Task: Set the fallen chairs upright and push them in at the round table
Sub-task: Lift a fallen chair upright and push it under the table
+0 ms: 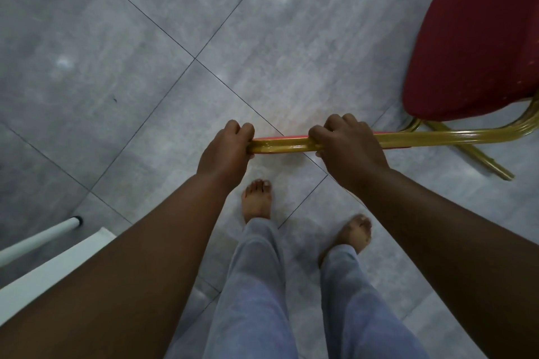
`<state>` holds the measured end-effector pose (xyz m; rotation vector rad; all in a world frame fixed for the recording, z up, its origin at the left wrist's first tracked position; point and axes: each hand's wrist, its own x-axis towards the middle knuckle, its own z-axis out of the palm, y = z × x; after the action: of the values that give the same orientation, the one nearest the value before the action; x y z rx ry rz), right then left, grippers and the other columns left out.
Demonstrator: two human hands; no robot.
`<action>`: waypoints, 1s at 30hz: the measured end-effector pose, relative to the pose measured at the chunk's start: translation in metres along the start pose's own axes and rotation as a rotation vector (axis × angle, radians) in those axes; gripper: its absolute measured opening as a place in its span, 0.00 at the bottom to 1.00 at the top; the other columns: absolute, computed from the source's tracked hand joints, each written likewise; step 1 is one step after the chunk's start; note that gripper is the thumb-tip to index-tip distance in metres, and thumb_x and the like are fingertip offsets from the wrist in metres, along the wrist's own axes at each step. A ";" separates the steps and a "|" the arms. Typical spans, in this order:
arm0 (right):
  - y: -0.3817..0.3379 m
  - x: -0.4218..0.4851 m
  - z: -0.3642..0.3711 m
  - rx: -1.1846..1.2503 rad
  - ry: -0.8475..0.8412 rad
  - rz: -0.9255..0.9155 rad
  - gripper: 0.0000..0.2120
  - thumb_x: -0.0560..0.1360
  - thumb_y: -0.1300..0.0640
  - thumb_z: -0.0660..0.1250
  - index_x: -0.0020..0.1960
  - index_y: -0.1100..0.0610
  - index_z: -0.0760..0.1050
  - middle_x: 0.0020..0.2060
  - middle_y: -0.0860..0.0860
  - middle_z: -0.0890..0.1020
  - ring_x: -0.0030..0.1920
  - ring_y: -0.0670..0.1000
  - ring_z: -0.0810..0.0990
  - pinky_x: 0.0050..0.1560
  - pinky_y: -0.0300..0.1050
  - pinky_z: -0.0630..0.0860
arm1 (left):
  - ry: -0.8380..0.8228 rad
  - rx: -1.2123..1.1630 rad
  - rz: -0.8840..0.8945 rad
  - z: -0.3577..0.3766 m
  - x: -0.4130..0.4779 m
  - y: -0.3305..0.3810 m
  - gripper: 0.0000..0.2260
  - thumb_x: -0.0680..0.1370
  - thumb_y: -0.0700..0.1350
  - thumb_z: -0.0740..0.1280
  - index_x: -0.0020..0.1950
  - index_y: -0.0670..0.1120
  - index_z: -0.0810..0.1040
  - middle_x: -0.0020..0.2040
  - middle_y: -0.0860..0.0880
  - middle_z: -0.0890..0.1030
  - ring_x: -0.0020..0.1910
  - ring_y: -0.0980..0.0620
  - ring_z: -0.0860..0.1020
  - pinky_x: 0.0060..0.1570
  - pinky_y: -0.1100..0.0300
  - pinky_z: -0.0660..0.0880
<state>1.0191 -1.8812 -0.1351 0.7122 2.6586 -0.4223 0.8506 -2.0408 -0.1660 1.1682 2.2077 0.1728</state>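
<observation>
1. The chair (478, 46) has a red seat and a gold metal frame. It sits at the right side of the view, on the gray tile floor (116, 52). It looks tipped, but I cannot tell how far.
2. A long gold bar (280, 145) of the chair's frame runs left to right, straight across in front of the person. The rest of the chair lies off to the right of both hands.
3. The left hand (224, 151) is closed tight around the far left end of the bar.
4. The right hand (347, 146) is closed tight around the bar too, nearer to the red seat.
5. I think the chair must swing round with the right hand as the closer helper.
6. Two bare feet stand just behind the bar.
7. A white table edge (43, 268) shows at the bottom left, well apart from the chair.
</observation>
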 end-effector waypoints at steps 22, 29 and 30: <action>0.023 -0.131 -0.195 0.176 0.155 0.054 0.15 0.71 0.56 0.73 0.57 0.53 0.75 0.49 0.52 0.77 0.48 0.54 0.73 0.46 0.54 0.75 | 0.202 0.095 0.405 -0.167 -0.099 0.167 0.12 0.72 0.39 0.74 0.53 0.43 0.77 0.46 0.43 0.77 0.41 0.45 0.72 0.31 0.54 0.72; 0.037 -0.221 -0.279 0.197 0.326 -0.036 0.11 0.71 0.54 0.73 0.52 0.55 0.77 0.43 0.52 0.76 0.43 0.52 0.73 0.37 0.50 0.73 | 0.314 0.203 0.487 -0.229 -0.162 0.289 0.10 0.73 0.42 0.72 0.52 0.44 0.77 0.45 0.43 0.77 0.40 0.45 0.73 0.34 0.52 0.71; 0.044 -0.235 -0.289 0.219 0.365 -0.022 0.12 0.71 0.55 0.73 0.52 0.56 0.78 0.42 0.52 0.76 0.43 0.52 0.73 0.36 0.49 0.74 | 0.339 0.188 0.509 -0.235 -0.169 0.305 0.10 0.73 0.43 0.72 0.53 0.44 0.77 0.46 0.43 0.78 0.41 0.45 0.74 0.35 0.51 0.72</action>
<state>1.1585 -1.8365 0.2104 0.9011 2.9924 -0.6533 0.9966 -1.9512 0.2183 1.9152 2.1933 0.4051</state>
